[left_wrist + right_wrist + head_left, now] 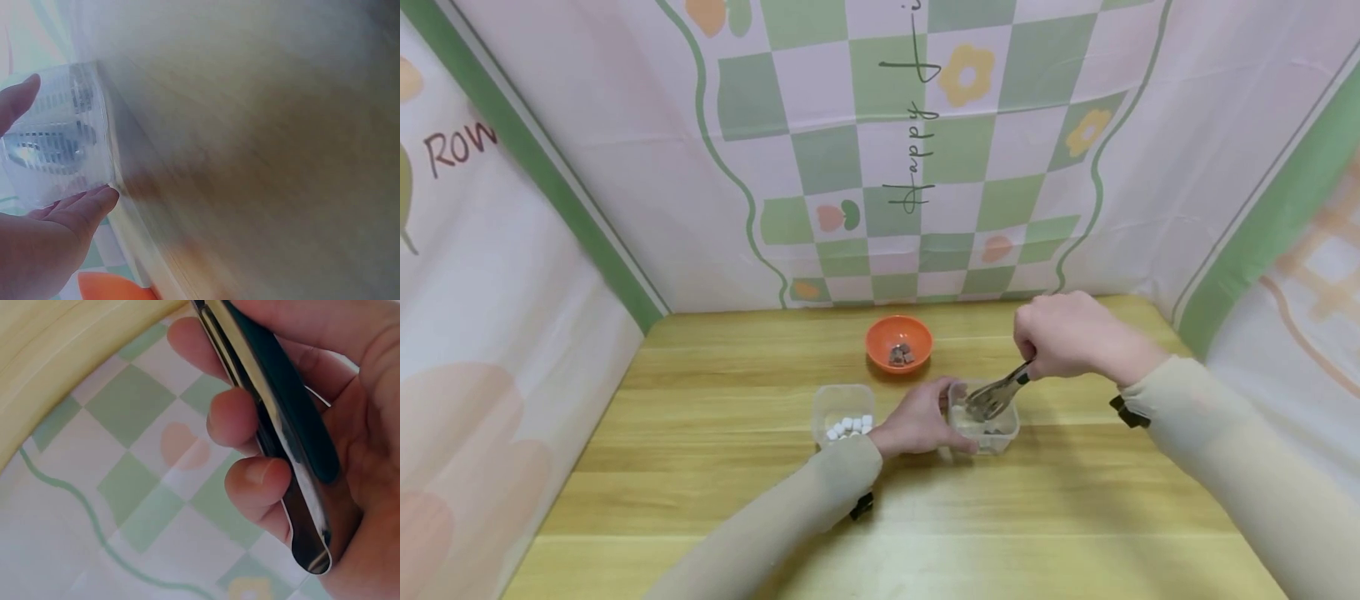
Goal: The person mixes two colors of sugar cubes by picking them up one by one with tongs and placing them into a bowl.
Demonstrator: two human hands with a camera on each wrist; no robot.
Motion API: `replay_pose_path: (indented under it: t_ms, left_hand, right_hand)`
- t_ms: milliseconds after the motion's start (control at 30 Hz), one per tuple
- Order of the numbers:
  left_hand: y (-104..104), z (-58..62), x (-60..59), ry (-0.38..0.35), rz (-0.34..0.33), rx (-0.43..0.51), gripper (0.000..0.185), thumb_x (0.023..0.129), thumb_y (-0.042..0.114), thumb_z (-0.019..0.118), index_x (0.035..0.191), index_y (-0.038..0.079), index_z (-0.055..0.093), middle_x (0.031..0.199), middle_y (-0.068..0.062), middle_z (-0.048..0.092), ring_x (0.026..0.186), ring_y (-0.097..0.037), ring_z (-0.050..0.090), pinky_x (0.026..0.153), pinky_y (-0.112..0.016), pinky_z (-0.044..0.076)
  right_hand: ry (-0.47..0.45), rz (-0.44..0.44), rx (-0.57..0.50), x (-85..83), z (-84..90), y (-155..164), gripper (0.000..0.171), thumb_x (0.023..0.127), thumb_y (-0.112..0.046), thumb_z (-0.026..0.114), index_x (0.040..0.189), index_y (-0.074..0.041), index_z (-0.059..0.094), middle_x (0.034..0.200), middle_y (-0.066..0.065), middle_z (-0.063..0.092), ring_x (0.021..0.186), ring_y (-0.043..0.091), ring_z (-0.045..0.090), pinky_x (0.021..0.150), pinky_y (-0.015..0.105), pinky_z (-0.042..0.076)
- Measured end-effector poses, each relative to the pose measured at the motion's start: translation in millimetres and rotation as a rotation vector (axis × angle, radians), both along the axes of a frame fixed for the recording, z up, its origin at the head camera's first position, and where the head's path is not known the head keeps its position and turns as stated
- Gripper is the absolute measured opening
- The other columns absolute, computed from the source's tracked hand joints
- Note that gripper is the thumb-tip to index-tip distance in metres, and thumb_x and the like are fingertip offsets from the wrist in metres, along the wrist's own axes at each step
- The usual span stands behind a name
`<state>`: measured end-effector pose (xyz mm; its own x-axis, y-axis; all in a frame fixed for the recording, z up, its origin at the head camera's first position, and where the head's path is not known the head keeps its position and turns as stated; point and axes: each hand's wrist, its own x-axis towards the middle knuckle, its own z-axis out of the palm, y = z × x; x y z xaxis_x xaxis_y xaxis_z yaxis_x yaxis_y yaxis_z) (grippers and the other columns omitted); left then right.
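My left hand (922, 419) holds a clear plastic container (1011, 432) on the table, thumb on the near side and fingers on the far side. The tongs' (1000, 394) metal heads reach down inside it, over a few dark pieces (992, 432) near the bottom. In the left wrist view the slotted heads show blurred through the container wall (103, 134). My right hand (1067, 337) grips the tongs from above; the right wrist view shows fingers curled round their dark green handle (275, 394). Whether the heads pinch a piece, I cannot tell.
An orange bowl (880, 337) with several brown cubes (901, 356) stands behind the containers. Left of my left hand is another clear container (842, 396) with several white cubes (848, 427). A patterned cloth (895, 150) hangs behind the wooden table (715, 467) and at both sides.
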<state>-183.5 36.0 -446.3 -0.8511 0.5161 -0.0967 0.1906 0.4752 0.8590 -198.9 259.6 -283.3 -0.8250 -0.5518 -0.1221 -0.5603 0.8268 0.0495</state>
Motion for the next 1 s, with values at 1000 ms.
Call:
replay_pose_path:
  t_ms: [1000]
  left_hand:
    - [0,-0.6,1.8,-0.025,0.009,-0.002,0.093,0.068,0.021,0.102,0.149,0.014,0.055,0.139,0.002,0.064,0.125,-0.013,0.059,0.11,-0.032,0.047]
  right_hand:
    - [-0.33,-0.228,-0.566,-11.2,-5.3,88,0.016,0.084,-0.017,0.09,0.092,-0.007,0.081,0.078,0.002,0.072,0.054,0.014,0.056,0.05,0.03,0.053]
